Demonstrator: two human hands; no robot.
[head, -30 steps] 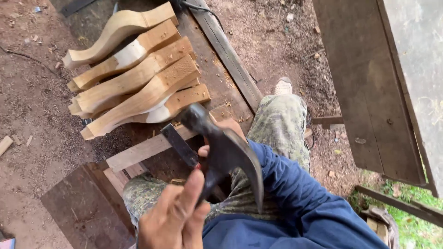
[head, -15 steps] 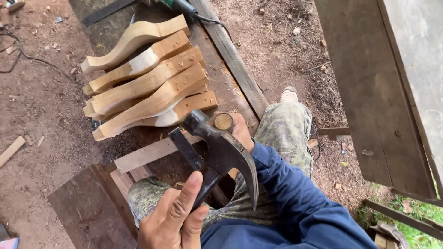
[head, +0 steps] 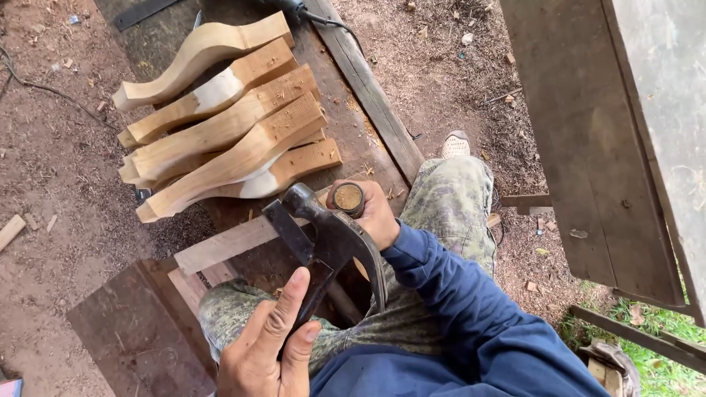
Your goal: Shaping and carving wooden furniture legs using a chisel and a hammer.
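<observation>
Bare, sawdust-strewn earth surrounds a low platform of dark weathered planks (head: 346, 125). A stack of pale, curved, carved wooden legs (head: 220, 140) lies on its middle, running towards the left edge, with rough saw marks on their cut faces.

The person sits at the near edge, knees in camouflage-pattern trousers (head: 441, 198). The left hand (head: 265, 345) is wrapped round the dark handle of a black steel claw hammer (head: 331, 235), thumb laid straight up the shaft. The hammer's head is over the lap, its claw curving down towards the blue sleeve (head: 456, 294).

The right hand (head: 375, 217) is clenched round a round-ended wooden tool handle with a metal ring (head: 347, 197), held just beside the hammer head. Whether the two touch cannot be told, and the tool's working end is hidden.

Judgement: the two tools are being brought together and positioned, with no blow under way. The position calls for a firm, steady grip on both.
</observation>
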